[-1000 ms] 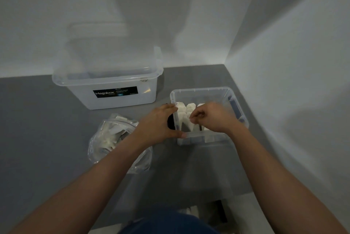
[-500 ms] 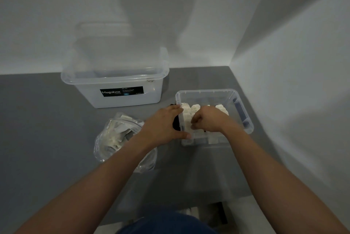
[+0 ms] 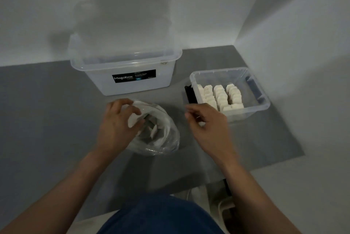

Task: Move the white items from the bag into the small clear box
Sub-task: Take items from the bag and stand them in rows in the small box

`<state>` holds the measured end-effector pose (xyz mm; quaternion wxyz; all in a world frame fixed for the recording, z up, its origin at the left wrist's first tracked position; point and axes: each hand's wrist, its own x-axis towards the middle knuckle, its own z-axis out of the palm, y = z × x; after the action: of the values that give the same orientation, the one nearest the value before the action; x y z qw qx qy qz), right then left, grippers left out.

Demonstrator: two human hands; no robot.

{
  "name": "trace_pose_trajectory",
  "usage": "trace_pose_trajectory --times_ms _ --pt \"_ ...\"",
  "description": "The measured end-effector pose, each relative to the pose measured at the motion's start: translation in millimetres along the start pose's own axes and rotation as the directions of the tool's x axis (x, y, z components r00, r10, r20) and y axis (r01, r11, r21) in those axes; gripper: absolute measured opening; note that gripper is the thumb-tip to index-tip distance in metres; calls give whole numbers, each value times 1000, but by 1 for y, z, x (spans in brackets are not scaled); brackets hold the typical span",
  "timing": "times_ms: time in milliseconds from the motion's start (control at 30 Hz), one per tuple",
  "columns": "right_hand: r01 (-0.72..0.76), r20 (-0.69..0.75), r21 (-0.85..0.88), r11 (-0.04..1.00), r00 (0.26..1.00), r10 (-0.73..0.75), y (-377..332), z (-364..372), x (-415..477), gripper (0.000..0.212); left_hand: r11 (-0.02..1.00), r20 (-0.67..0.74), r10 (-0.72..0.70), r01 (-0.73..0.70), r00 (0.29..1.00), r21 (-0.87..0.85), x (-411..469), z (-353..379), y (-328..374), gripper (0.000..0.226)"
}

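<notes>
A clear plastic bag (image 3: 162, 140) lies on the grey mat in front of me, with a few white items (image 3: 154, 131) inside it. My left hand (image 3: 115, 127) grips the bag's open rim on its left side, fingers over the top edge and thumb below. To the right stands the small clear box (image 3: 264, 99), holding several white items (image 3: 220, 95) lined up in rows. My right hand (image 3: 208, 127) hovers between bag and box, just off the box's near-left corner, fingers loosely curled and holding nothing.
A large clear Megabox tub (image 3: 128, 82) with its lid on stands at the back, against the wall. A black object (image 3: 190, 94) lies against the small box's left side. White walls close the back and right. The mat's edge (image 3: 284, 156) runs near right.
Both hands have left the small box. My left hand moved left and down onto the bag's rim; my right hand drew back out of the box toward the bag.
</notes>
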<state>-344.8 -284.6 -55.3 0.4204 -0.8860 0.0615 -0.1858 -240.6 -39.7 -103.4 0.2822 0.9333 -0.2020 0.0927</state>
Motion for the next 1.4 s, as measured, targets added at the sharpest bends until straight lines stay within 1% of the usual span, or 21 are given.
trace_pose_trajectory --times_ms 100,167,233,300,367,433,500,567,633,700,767,833,900,967,1033,1100,1167,1200,1267,1333,1400 --pt "103 159 -28 994 982 -97 -11 50 -14 16 996 -34 68 -66 997 68 -12 -1 -23 25" --pt "165 283 -113 980 951 -128 -12 83 -17 17 992 56 62 -68 996 102 -15 0 -34 26" --pt "156 401 -294 943 916 -26 -10 106 -15 24 982 222 35 -75 974 174 -16 3 -44 41" --pt "121 389 -435 892 919 65 -6 115 -11 36 982 378 -35 -39 925 185 -14 5 -48 60" --pt "62 323 -463 884 941 103 -3 115 -8 46 992 460 -70 12 885 129 -10 5 -51 74" --pt "85 323 -496 864 942 93 0 116 -2 55 997 493 -56 22 868 73 -5 5 -52 83" --pt "115 380 -539 834 917 119 3 117 5 60 1000 492 -18 5 871 27 1 3 -53 87" --pt "133 426 -579 804 890 159 2 116 10 53 999 486 -6 25 874 -33 4 0 -52 88" --pt "137 431 -585 799 888 163 1 115 14 47 993 503 9 50 864 -105 4 -3 -51 95" --pt "139 453 -550 823 878 155 -1 113 15 57 985 521 24 71 853 -160 0 -5 -51 106" --pt "203 520 -514 833 847 114 -3 112 15 62 972 526 12 114 850 -205 -7 -4 -50 111" --pt "278 566 -519 808 820 82 -4 111 15 45 964 523 -15 152 852 -220 -13 0 -50 111" --pt "286 559 -526 801 826 72 -4 109 15 28 959 503 -36 171 864 -225 -17 3 -51 107" --pt "232 496 -510 828 866 64 -4 106 14 23 957 475 -47 176 879 -230 -21 2 -51 99" --pt "119 409 -441 890 909 81 -6 101 13 20 975 419 -22 112 908 -192 -25 -2 -50 93" --pt "-67 326 -281 957 932 160 -12 96 12 18 982 335 32 32 942 -185 -27 -8 -48 88" --pt "-230 266 -97 968 932 248 -22 91 10 19 961 257 70 4 964 -276 -26 -17 -44 82" --pt "-281 254 0 960 928 271 -28 89 8 19 943 235 70 13 970 -333 -25 -21 -41 79" --pt "-298 244 143 944 935 258 -41 86 6 19 901 228 36 67 973 -429 -21 -30 -30 77" --pt "-269 231 237 933 949 215 -54 81 6 17 832 312 -25 193 950 -520 -17 -38 -16 74" --pt "-245 218 271 931 958 188 -64 74 8 16 690 432 -66 354 899 -631 -15 -43 -5 59"
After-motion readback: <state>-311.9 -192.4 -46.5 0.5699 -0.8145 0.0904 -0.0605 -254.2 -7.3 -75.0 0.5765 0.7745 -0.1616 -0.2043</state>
